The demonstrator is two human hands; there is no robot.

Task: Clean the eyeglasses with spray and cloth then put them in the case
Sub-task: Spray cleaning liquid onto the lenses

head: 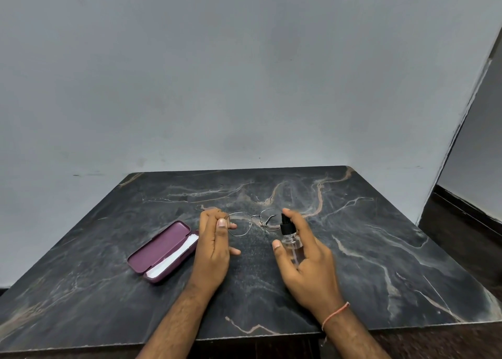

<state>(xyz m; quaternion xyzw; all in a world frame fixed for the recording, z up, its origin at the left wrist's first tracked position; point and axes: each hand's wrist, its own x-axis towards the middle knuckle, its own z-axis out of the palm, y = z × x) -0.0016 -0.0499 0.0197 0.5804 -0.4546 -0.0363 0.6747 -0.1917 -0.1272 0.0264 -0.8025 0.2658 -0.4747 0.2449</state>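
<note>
The left hand (214, 247) pinches the thin dark wire-framed eyeglasses (251, 222) at the frame's left end between thumb and fingertips, holding them above the black marble-patterned table (366, 250) with the lenses facing the person. The right hand (307, 258) is wrapped around a small clear plastic spray bottle with a black pump top (288, 235), thumb on the near side of the body and index finger curled up beside the black nozzle, which sits just beside the right lens of the eyeglasses. A thin pink thread band (334, 315) circles the right wrist. To the left of the eyeglasses, just beside the left hand, a purple hard-shell glasses case (160, 251) lies open on the table, with a white folded cloth (176, 258) resting inside its lower half.
</note>
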